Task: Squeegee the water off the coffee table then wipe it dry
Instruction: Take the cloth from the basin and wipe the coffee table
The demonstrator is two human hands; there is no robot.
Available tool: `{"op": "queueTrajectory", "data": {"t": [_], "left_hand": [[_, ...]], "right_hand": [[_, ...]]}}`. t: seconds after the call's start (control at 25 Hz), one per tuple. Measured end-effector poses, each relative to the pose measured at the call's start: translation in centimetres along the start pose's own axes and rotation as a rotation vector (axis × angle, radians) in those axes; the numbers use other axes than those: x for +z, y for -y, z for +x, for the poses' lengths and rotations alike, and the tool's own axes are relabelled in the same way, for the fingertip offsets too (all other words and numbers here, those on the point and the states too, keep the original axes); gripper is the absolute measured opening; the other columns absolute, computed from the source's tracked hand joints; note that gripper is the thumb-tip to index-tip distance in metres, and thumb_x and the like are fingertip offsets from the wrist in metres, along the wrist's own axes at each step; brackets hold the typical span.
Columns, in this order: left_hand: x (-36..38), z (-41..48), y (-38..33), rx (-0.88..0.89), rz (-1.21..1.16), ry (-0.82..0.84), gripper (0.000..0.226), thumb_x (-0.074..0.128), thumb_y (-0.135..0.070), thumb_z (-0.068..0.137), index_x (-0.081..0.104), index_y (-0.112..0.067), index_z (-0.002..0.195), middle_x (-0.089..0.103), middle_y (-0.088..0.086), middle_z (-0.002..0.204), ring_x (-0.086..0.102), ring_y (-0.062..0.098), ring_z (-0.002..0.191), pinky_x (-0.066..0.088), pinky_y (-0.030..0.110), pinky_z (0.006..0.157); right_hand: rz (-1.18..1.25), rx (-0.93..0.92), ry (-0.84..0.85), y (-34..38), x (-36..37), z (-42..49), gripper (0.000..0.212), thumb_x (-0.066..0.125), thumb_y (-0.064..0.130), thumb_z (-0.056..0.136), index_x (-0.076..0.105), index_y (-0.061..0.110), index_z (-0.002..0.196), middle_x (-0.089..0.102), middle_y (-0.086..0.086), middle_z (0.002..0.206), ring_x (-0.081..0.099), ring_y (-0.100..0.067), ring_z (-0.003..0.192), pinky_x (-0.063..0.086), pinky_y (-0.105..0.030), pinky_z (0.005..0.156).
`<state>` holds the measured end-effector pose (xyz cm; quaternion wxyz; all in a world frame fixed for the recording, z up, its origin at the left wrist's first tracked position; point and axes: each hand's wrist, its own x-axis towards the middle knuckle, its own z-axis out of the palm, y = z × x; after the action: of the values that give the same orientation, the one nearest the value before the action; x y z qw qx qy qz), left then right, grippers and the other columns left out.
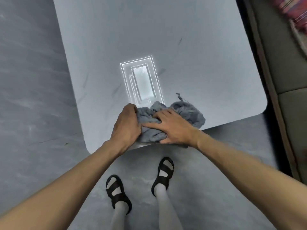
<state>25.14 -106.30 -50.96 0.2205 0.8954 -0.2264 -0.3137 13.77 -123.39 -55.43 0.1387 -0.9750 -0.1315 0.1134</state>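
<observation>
A glossy pale grey coffee table (pixel 116 39) fills the upper middle of the head view, with a bright ceiling light reflected near its centre. A crumpled grey cloth (pixel 191 113) lies at the table's near edge. My left hand (pixel 127 125) grips the cloth's left side, fingers curled into it. My right hand (pixel 171 128) presses flat on top of the cloth, fingers spread toward the left. A loose thread trails from the cloth's far side. Faint streaks mark the table surface. No squeegee is in view.
Grey floor (pixel 33 97) surrounds the table on the left and near side. A grey sofa (pixel 285 63) with a striped red blanket (pixel 292 12) runs along the right, close to the table's right edge. My feet in black sandals (pixel 118 191) stand just below the table edge.
</observation>
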Motion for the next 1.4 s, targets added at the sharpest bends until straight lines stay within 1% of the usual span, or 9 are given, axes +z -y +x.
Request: {"op": "queueTrajectory", "data": {"t": [0.08, 0.32, 0.56, 0.64, 0.88, 1.0, 1.08, 1.28, 1.4], "left_hand": [[1.9, 0.5, -2.1, 0.049, 0.078, 0.041, 0.024, 0.052, -0.016, 0.082, 0.043, -0.017, 0.105, 0.052, 0.005, 0.102, 0.054, 0.022, 0.084, 0.047, 0.034, 0.069], [3.6, 2.8, -5.2, -0.062, 0.33, 0.251, 0.044, 0.046, -0.017, 0.086, 0.033, -0.004, 0.127, 0.035, 0.037, 0.136, 0.036, 0.052, 0.127, 0.045, 0.048, 0.089], [3.7, 3.7, -6.2, -0.149, 0.26, 0.351, 0.045, 0.046, -0.014, 0.078, 0.032, -0.006, 0.121, 0.027, 0.045, 0.135, 0.02, 0.058, 0.132, 0.042, 0.047, 0.096], [3.7, 3.6, -6.3, -0.159, 0.257, 0.36, 0.047, 0.046, -0.013, 0.077, 0.031, -0.005, 0.122, 0.016, 0.049, 0.14, 0.006, 0.058, 0.138, 0.035, 0.048, 0.104], [3.8, 3.7, -7.5, -0.183, 0.256, 0.384, 0.054, 0.046, -0.015, 0.077, 0.03, -0.004, 0.127, 0.01, 0.049, 0.143, -0.004, 0.061, 0.138, 0.034, 0.055, 0.108], [3.9, 3.8, -7.7, -0.172, 0.28, 0.377, 0.053, 0.044, -0.015, 0.077, 0.031, -0.002, 0.127, 0.024, 0.05, 0.136, -0.003, 0.064, 0.136, 0.035, 0.058, 0.106], [4.0, 3.7, -7.5, -0.155, 0.284, 0.383, 0.051, 0.041, -0.014, 0.078, 0.031, -0.001, 0.127, 0.014, 0.053, 0.139, -0.008, 0.064, 0.136, 0.033, 0.059, 0.107], [3.5, 3.2, -7.2, -0.136, 0.284, 0.378, 0.05, 0.041, -0.015, 0.081, 0.03, -0.001, 0.128, -0.006, 0.053, 0.142, -0.006, 0.063, 0.137, 0.035, 0.055, 0.107], [3.2, 3.1, -7.5, -0.144, 0.277, 0.389, 0.05, 0.041, -0.013, 0.08, 0.031, -0.001, 0.128, -0.001, 0.052, 0.143, -0.001, 0.062, 0.137, 0.038, 0.052, 0.105]], "right_hand": [[0.005, 0.112, 0.024, -5.5, -1.0, -4.4, 0.077, 0.049, 0.064, 0.076, 0.024, 0.046, 0.147, 0.048, -0.009, 0.128, 0.044, -0.026, 0.114, 0.038, -0.043, 0.103], [0.252, 1.203, -0.531, -14.3, -2.5, -14.3, 0.07, 0.063, 0.046, 0.078, 0.035, 0.036, 0.141, 0.048, -0.013, 0.115, 0.045, -0.031, 0.109, 0.038, -0.041, 0.097], [0.233, 1.546, -0.761, -17.4, -3.7, -12.0, 0.073, 0.062, 0.046, 0.075, 0.039, 0.032, 0.142, 0.047, -0.014, 0.123, 0.041, -0.032, 0.118, 0.03, -0.042, 0.101], [0.266, 1.705, -0.672, -18.0, -3.9, -11.5, 0.077, 0.063, 0.053, 0.072, 0.037, 0.036, 0.143, 0.042, -0.013, 0.132, 0.036, -0.035, 0.124, 0.025, -0.046, 0.108], [0.319, 1.388, -0.434, -10.9, -4.2, -11.2, 0.084, 0.067, 0.047, 0.07, 0.03, 0.033, 0.144, 0.052, -0.018, 0.12, 0.05, -0.036, 0.111, 0.045, -0.047, 0.095], [0.688, 1.041, -0.309, -4.6, -4.0, -9.8, 0.088, 0.07, 0.047, 0.063, 0.031, 0.044, 0.143, 0.058, 0.008, 0.115, 0.059, -0.008, 0.099, 0.052, -0.024, 0.087], [0.948, 0.947, -0.341, -3.3, -4.6, -9.2, 0.084, 0.07, 0.039, 0.059, 0.036, 0.054, 0.134, 0.063, 0.023, 0.101, 0.063, 0.006, 0.084, 0.05, -0.009, 0.071], [1.359, 1.083, -0.695, -10.0, -8.1, -11.4, 0.055, 0.065, 0.025, 0.069, 0.055, 0.02, 0.122, 0.068, -0.002, 0.112, 0.067, -0.012, 0.096, 0.054, -0.026, 0.077], [0.921, 1.39, -0.707, -12.9, -8.8, -13.5, 0.053, 0.062, 0.025, 0.077, 0.054, 0.02, 0.129, 0.063, -0.002, 0.118, 0.063, -0.017, 0.103, 0.049, -0.031, 0.083]]}}
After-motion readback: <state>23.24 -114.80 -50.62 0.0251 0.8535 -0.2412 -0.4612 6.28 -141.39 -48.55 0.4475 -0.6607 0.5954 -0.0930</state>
